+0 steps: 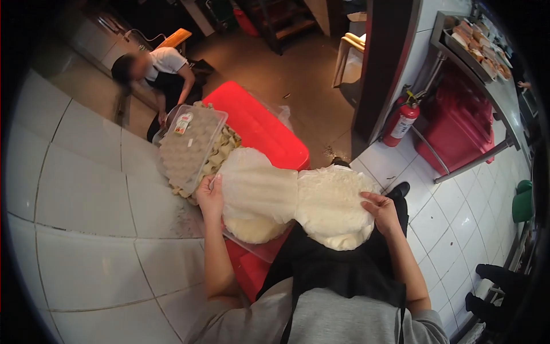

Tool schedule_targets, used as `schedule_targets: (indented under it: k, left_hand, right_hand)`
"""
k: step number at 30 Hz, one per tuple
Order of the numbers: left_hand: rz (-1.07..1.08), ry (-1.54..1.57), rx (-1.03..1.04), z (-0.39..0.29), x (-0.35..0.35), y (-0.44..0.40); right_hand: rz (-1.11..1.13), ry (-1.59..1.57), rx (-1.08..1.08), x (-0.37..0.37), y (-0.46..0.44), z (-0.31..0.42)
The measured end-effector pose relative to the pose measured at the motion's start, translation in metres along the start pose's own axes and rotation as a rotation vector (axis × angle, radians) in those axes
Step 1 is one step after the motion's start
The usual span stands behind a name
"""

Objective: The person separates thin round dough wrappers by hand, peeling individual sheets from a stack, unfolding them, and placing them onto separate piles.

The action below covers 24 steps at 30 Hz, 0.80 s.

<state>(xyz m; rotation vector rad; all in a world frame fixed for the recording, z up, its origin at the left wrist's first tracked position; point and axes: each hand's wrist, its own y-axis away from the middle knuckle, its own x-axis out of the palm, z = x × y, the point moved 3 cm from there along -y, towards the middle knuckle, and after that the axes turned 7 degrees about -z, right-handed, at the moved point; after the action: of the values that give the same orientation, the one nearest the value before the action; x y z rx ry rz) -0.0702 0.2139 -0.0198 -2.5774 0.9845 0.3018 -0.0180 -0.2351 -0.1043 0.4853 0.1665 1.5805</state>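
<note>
My left hand (211, 198) pinches the left edge of a thin, pale round wrapper sheet (258, 186), its fingers closed. The sheet hangs over a pale round stack (255, 229) in a clear plastic tray and reaches right to a second stack of wrappers (335, 206) on my lap. At that stack's right edge is my right hand (381, 212), its fingertips closed on the rim. The underside of the lap stack is hidden.
Egg trays under a clear plastic lid (192, 143) stand beside a red lidded box (258, 126). Another person (166, 74) crouches at the upper left. A fire extinguisher (401, 120) and a red bin (458, 123) are right, below a metal counter with a food tray (475, 46).
</note>
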Motion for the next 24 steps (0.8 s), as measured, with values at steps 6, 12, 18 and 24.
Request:
schedule_targets:
  k: [6, 12, 18, 24]
  left_hand:
    - [-0.02, 0.019, -0.007, 0.022, -0.042, -0.01]
    - [-0.005, -0.107, -0.039, -0.004, -0.05, -0.015]
    - [-0.078, -0.103, -0.003, -0.024, -0.062, -0.026]
    - [0.135, -0.178, -0.042, -0.055, -0.01, 0.0]
  right_hand:
    - [-0.035, 0.119, 0.044, -0.011, -0.011, -0.016]
    - [-0.043, 0.178, 0.04, -0.013, -0.012, -0.023]
    - [-0.086, 0.302, -0.001, -0.026, -0.018, -0.031]
    - [-0.045, 0.366, 0.03, -0.024, -0.023, -0.034]
